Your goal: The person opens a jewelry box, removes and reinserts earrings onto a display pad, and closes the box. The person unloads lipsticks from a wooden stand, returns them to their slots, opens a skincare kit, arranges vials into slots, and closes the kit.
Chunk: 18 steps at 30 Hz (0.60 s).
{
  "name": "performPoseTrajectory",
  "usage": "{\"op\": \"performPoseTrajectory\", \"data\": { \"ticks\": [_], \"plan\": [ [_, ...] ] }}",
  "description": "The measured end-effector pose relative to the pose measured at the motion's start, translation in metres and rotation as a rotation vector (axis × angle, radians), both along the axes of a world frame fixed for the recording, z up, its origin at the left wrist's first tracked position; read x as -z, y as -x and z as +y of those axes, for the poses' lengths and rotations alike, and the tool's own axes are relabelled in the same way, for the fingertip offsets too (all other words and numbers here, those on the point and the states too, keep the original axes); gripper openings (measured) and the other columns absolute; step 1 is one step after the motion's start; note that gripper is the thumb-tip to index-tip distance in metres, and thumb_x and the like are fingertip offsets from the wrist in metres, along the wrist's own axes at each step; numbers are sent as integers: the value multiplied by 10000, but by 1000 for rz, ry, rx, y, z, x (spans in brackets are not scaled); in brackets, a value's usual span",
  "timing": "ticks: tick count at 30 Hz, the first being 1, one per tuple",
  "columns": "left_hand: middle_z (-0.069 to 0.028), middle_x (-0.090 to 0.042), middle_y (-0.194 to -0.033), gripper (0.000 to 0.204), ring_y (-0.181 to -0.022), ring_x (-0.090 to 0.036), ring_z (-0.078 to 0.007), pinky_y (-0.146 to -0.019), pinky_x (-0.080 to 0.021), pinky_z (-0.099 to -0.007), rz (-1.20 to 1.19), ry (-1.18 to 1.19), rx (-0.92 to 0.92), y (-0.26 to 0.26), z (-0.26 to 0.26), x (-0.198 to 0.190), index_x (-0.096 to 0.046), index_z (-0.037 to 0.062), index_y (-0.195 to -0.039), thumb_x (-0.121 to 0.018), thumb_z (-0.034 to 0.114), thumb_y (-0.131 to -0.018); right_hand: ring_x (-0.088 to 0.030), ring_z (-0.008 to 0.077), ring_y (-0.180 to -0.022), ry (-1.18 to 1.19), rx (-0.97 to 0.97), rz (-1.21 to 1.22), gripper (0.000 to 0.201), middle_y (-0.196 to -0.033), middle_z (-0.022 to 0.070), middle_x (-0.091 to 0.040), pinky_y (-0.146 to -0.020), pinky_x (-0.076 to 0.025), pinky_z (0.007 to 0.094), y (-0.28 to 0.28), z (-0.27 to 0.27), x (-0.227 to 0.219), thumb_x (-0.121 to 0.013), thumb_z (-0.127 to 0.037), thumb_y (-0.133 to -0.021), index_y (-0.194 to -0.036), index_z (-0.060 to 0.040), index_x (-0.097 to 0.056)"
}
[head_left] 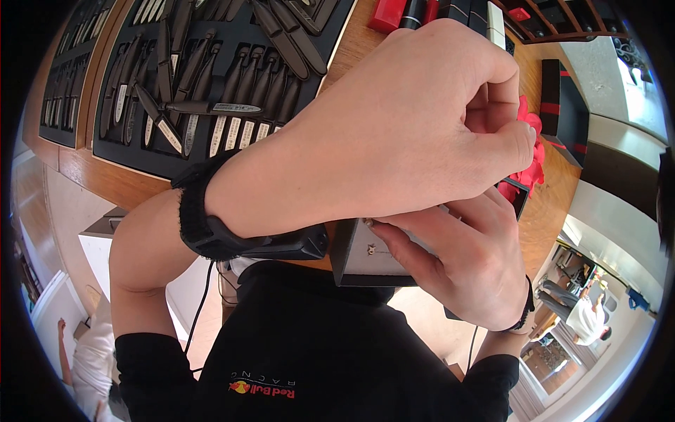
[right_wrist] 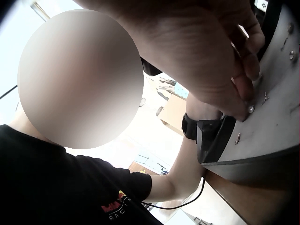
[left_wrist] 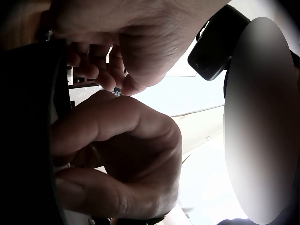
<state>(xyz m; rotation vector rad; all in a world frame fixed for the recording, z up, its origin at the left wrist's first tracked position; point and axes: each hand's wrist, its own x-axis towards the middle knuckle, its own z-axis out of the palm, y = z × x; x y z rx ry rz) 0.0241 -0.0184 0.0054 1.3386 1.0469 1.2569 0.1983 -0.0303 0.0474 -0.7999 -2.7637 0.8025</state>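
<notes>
My left hand (head_left: 436, 126) reaches across from the left, fingers curled and thumb against the forefinger. In the left wrist view its fingertips pinch a small sparkly piece of jewellery (left_wrist: 117, 92). Below it, my right hand (head_left: 471, 260) bends down into a dark open box (head_left: 342, 257) with a pale pad (right_wrist: 276, 129). Thumb and forefinger meet on a small stud earring (right_wrist: 251, 109) at the pad. Several other tiny earrings stand on the pad, among them a star-shaped earring (head_left: 371, 249). The left hand and forearm hide part of the box in the head view.
A black tray (head_left: 105, 151) of dark brown slim tools with pale labels lies on the wooden table (head_left: 151, 186) at the left. A red artificial flower (head_left: 532, 165) and a black box with red ribbon (head_left: 562, 105) are at the right. Other people stand in the background.
</notes>
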Motion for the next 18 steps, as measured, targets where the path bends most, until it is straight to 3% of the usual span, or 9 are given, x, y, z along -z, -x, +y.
{"op": "performPoseTrajectory", "data": {
  "ticks": [2, 4, 5, 7, 18],
  "plan": [
    [-157, -704, -709, 242, -623, -680, -230, -611, -546, -336, -3, -5, -8, 0, -1, 3, -711, -66, -822, -746, 171, -852, -737, 295, -907, 2, 6, 0, 279, -986, 93, -767, -789, -584, 405, 0, 0, 1, -909, -73, -768, -1034, -75, -826],
    [42, -559, -707, 258, -641, -495, -19, -566, -381, -205, 23, -73, 7, -1, -2, 7, -651, 21, -818, -781, 167, -987, -740, 293, -896, 4, 13, -1, 273, -979, 91, -770, -787, -586, 406, 1, 0, 2, -908, -75, -774, -1034, -74, -825],
    [42, -559, -707, 258, -641, -495, -19, -566, -381, -205, 23, -73, 6, -1, -2, 5, -651, 21, -818, -781, 167, -987, -743, 294, -888, 5, 16, -2, 270, -969, 92, -774, -785, -588, 407, 1, 0, 1, -909, -78, -778, -1034, -71, -824],
    [-166, -726, -734, 268, -643, -709, -243, -628, -567, -339, 8, 1, 0, 0, -1, 1, -731, -70, -850, -753, 197, -852, -745, 295, -879, 6, 20, -2, 268, -960, 92, -777, -783, -591, 407, 1, 0, 2, -909, -81, -781, -1034, -68, -823],
    [-174, -732, -743, 275, -655, -721, -242, -634, -572, -339, 9, -14, 4, -1, 0, 3, -734, -76, -859, -749, 199, -862, -746, 299, -897, 32, 41, -26, 277, -968, 101, -779, -792, -587, 404, 0, 0, -1, -918, -91, -771, -1031, -66, -826]
  ]
}}
